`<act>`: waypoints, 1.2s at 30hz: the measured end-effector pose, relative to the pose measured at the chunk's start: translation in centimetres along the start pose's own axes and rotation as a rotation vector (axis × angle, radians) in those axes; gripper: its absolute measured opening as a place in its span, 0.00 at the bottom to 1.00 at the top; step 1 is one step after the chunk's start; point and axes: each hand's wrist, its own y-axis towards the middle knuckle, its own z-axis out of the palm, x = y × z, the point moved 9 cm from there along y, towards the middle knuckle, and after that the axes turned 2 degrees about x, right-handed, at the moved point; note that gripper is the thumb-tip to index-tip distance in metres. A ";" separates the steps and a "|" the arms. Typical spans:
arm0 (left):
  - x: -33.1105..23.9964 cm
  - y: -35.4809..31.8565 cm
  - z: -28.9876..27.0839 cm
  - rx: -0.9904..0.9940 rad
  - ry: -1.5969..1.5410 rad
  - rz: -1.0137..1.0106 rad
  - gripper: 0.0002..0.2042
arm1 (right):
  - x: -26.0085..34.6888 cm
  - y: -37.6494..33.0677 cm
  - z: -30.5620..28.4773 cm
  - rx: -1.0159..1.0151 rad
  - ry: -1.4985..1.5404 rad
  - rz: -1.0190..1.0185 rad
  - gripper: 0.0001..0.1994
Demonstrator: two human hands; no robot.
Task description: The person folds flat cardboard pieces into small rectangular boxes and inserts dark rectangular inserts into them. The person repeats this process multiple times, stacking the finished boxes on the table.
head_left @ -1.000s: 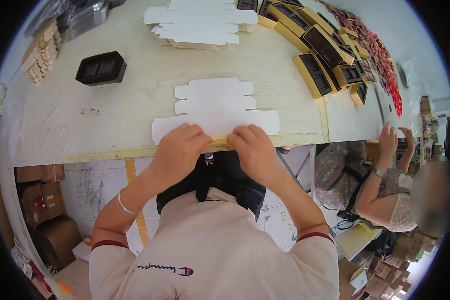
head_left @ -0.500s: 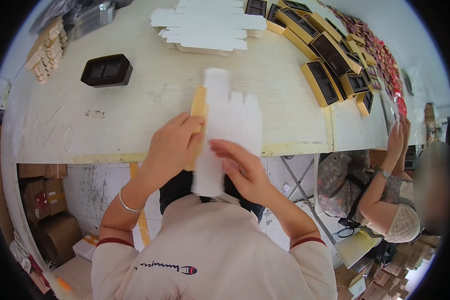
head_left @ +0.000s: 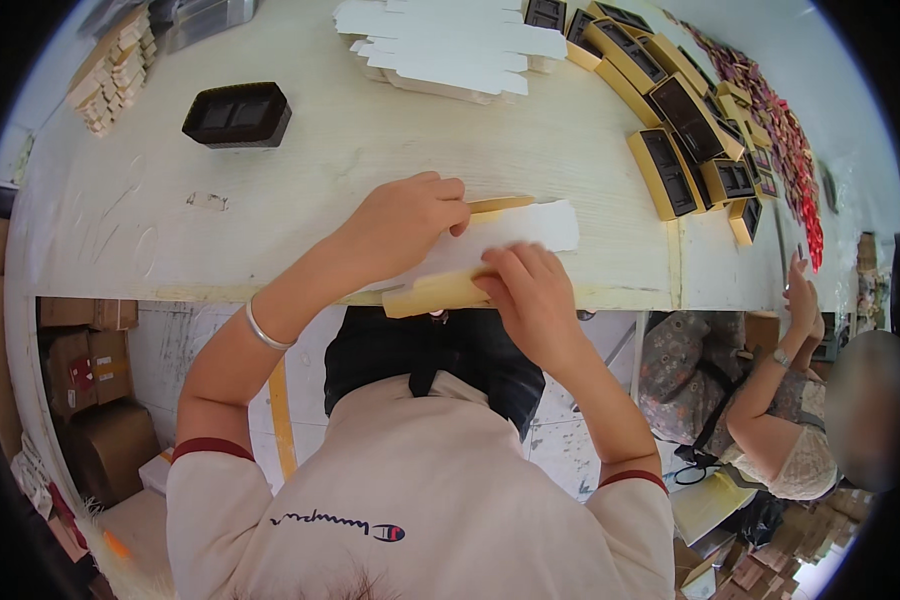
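Observation:
A cardboard box blank (head_left: 542, 226), white inside and gold outside, lies crosswise at the table's front edge. Both of its long sides stand raised, showing gold. My left hand (head_left: 410, 222) is closed on the far side, pinching it between thumb and fingers. On the near gold side, my right hand (head_left: 532, 298) has its fingers bent over the edge and its thumb on the outer face; it is a little blurred. My hands cover parts of both sides. Beyond my left hand sits a dark brown plastic tray (head_left: 237, 113) with recessed compartments.
A stack of flat white box blanks (head_left: 450, 45) lies at the back. Gold boxes with dark trays (head_left: 665, 170) are piled at the right, beside many small red packets (head_left: 795, 170). Wooden-coloured strips (head_left: 115, 75) lie far left. A co-worker (head_left: 770, 400) sits at the right.
The blank has turned from lengthwise to crosswise and come down at the table edge. Its second long side is now folded up, and my right hand has closed on it.

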 end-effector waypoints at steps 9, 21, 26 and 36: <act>-0.2 -0.7 0.2 -0.092 0.061 0.016 0.04 | 2.4 -2.4 1.0 -0.077 -0.172 -0.348 0.12; -2.6 -3.0 0.4 0.013 0.133 -0.050 0.11 | 1.1 2.2 1.6 0.135 -0.057 -0.226 0.05; -1.8 -3.0 0.2 -0.017 0.033 -0.095 0.09 | -2.5 3.6 1.2 0.360 0.079 -0.104 0.07; -1.9 -0.5 1.7 0.078 0.060 -0.478 0.13 | -0.4 1.6 -0.8 0.143 0.257 -0.085 0.19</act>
